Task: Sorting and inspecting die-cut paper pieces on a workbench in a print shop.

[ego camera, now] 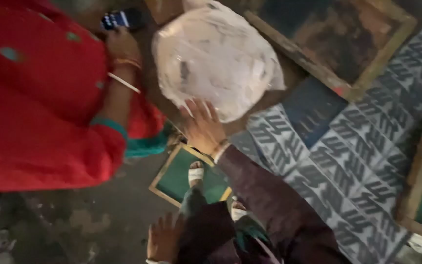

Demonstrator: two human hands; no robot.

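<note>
Overhead, head view only. Right hand (202,126) lies flat at centre frame, fingers spread, palm down on the lower edge of a large white plastic-wrapped bundle (214,57); nothing is pinched. The bundle sits upper centre on a dark tabletop (289,78), beside a wooden printing frame (348,44) at upper right.

Left hand (164,238) hangs at lower centre, fingers loosely open, holding nothing, above the floor (74,220).

Handling judgement: the wrap looks thin, crinkled and slick; the contents seem soft and bulky, probably stacked cloth or paper, so moderately heavy and prone to sag. A one-handed pinch would likely tear the film. Best hold appears to be both palms under opposite sides.

Surroundings: patterned blue-grey printed cloth (348,161) fills the right; a green-meshed frame (179,176) leans below the tabletop. A person in red (35,98) stands upper left, holding a phone (116,19).
</note>
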